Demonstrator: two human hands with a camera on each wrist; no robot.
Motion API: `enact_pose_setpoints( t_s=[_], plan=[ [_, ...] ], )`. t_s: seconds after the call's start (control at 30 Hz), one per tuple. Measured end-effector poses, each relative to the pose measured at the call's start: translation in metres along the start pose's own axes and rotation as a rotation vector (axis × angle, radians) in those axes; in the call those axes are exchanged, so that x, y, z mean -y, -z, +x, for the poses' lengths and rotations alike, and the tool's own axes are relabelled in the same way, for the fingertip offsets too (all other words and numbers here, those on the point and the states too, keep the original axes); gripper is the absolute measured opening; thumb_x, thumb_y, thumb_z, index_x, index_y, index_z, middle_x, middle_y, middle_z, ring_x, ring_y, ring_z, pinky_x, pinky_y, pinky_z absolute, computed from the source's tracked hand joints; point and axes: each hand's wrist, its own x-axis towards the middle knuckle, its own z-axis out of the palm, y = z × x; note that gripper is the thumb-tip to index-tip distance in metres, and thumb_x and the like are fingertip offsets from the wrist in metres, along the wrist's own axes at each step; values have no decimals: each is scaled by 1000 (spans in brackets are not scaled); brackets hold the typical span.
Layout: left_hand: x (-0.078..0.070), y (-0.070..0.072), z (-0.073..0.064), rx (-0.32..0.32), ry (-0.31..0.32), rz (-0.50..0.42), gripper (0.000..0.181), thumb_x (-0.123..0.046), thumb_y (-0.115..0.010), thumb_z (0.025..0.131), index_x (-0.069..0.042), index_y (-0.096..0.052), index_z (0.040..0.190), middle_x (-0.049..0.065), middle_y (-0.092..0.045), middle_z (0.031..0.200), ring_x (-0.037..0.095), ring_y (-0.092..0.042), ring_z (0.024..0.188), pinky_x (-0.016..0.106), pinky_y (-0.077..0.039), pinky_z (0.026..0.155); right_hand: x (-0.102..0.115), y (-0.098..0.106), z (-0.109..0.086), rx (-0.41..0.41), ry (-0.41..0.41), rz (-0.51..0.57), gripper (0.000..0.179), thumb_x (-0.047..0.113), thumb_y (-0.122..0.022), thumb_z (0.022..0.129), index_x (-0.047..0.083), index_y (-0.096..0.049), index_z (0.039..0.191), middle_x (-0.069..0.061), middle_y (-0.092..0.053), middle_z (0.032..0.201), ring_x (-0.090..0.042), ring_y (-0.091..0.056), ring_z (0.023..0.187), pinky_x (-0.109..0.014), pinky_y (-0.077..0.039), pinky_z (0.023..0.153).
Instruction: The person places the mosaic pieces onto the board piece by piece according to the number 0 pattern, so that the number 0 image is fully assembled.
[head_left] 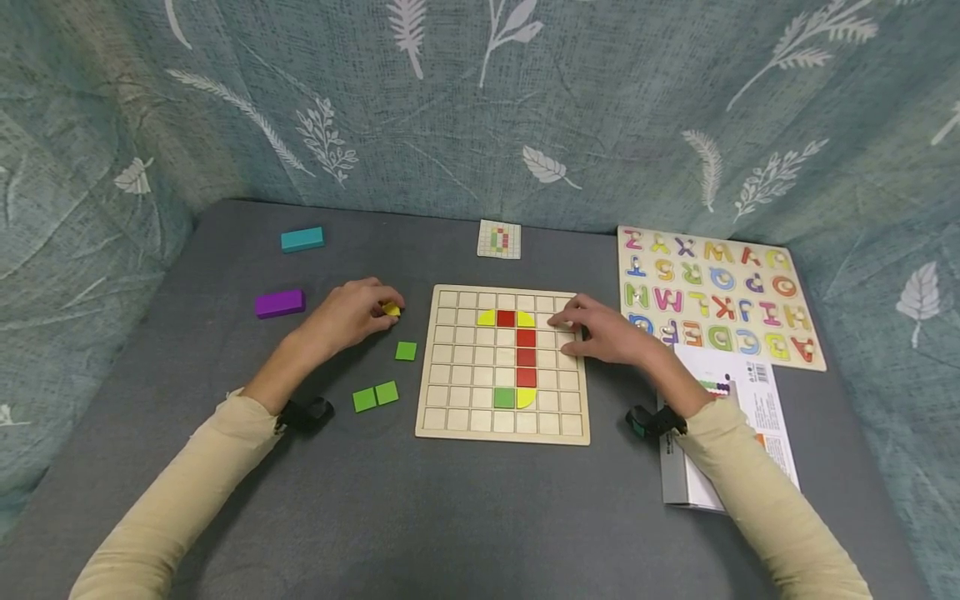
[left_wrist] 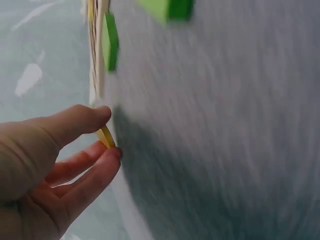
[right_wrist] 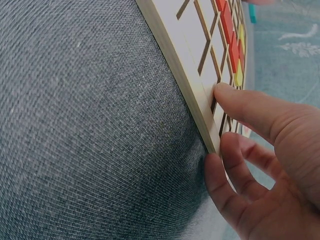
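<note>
My left hand [head_left: 347, 315] pinches a small yellow tile [left_wrist: 106, 136] between thumb and fingertips, left of the gridded wooden board [head_left: 459, 423]; the fingers hide most of its shape. My right hand [head_left: 603, 331] rests at the board's right side, its thumb [right_wrist: 227, 95] on the top face and other fingertips at the edge. In the grid, red square tiles [head_left: 527, 357], yellow quarter-round tiles [head_left: 527, 397] and a green square tile [head_left: 504, 398] form a bent line. One loose green square [head_left: 406, 351] lies between left hand and board, with two more green squares [head_left: 364, 400] nearer me.
A small pattern card [head_left: 498, 240] lies behind the board. Turquoise [head_left: 302, 240] and purple [head_left: 281, 304] blocks sit at the left. To the right are an alphabet puzzle board [head_left: 708, 287] and a white box [head_left: 772, 417], partly under the right forearm. A patterned curtain hangs behind.
</note>
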Motion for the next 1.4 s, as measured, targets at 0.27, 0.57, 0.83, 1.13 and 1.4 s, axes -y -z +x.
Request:
enact_pose_setpoints(
  t_s=[0.27,0.57,0.83,1.13,1.4],
  plan=[
    [-63,-17,-13,-5,-260,-10,21,-14,-73,87,-10,-73,108,5,-65,101,15,-59,83,30,-49,70,0,1,0,-3,5,6,41,9,-68,89,3,-60,129,-16,-50,120,-25,-53,97,-36,-41,78],
    [-97,-36,-17,105,-410,7,18,-17,-71,89,-14,-73,106,0,-65,100,11,-56,84,24,-48,72,0,1,2,6,0,2,41,10,-67,90,4,-59,130,-16,-50,121,-24,-53,97,-36,-41,78],
    [-99,-46,-19,147,-412,-2,15,-16,-70,89,-17,-73,104,-3,-65,97,7,-54,79,19,-45,66,2,1,2,11,-4,2,41,10,-67,90,3,-59,130,-16,-50,121,-26,-54,101,-36,-42,79],
    [-102,-48,-19,137,-403,37,14,-15,-68,90,-20,-74,102,-4,-66,97,8,-54,81,19,-43,62,-1,-1,1,8,0,-1,41,10,-67,90,3,-59,130,-15,-50,120,-25,-53,98,-36,-41,78],
    [-103,-50,-18,96,-477,22,12,-12,-69,89,-19,-75,97,-1,-67,94,11,-59,82,23,-48,69,1,1,0,4,2,16,41,9,-67,89,3,-59,129,-16,-50,119,-26,-54,99,-36,-41,79]
  ],
)
